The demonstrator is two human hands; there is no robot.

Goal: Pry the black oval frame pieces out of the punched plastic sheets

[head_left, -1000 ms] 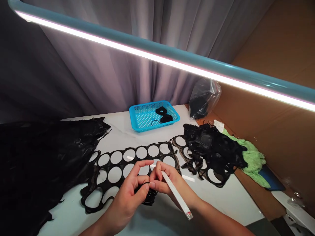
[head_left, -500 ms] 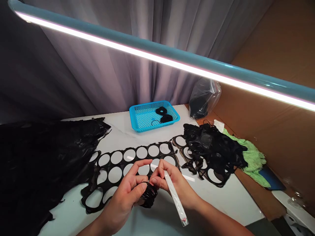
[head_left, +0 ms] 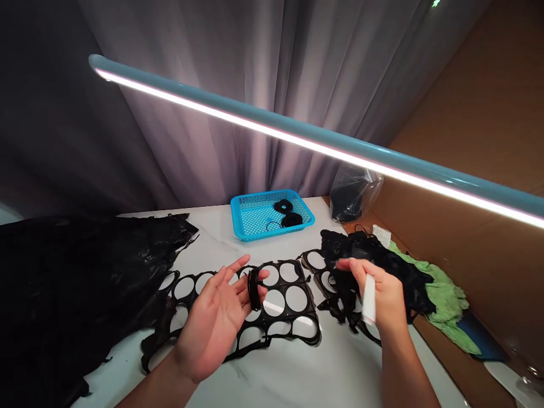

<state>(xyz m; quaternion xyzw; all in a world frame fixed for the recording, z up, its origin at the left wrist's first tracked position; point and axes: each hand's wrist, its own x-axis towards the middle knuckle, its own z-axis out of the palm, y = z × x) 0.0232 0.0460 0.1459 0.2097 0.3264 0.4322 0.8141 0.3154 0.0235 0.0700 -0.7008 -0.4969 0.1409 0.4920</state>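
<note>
A bundle of thin black rings [head_left: 254,290] is looped over the lower fingers of my left hand [head_left: 215,320]. That hand is palm up, with its index finger stretched out, above a black sheet [head_left: 293,314] cut through with rows of round holes. On the right, my right hand [head_left: 382,292] grips a slim white stick-like tool [head_left: 369,300], whose tip I cannot make out. Its thumb and index finger reach over a heap of black scraps [head_left: 408,283]; whether they pinch a scrap is unclear.
Behind the sheet stands a blue basket [head_left: 238,226] with coils of black rings [head_left: 292,219] in it. A large black sheet pile [head_left: 85,289] covers the left. A clear bag [head_left: 355,192], green cloth [head_left: 446,294] and white block [head_left: 381,235] lie right. A lamp tube [head_left: 272,122] crosses above.
My hands have moved apart. The right one has gone right, to the scrap heap, with the white tool; the left has turned palm up with the rings on its fingers. The view has shifted slightly.
</note>
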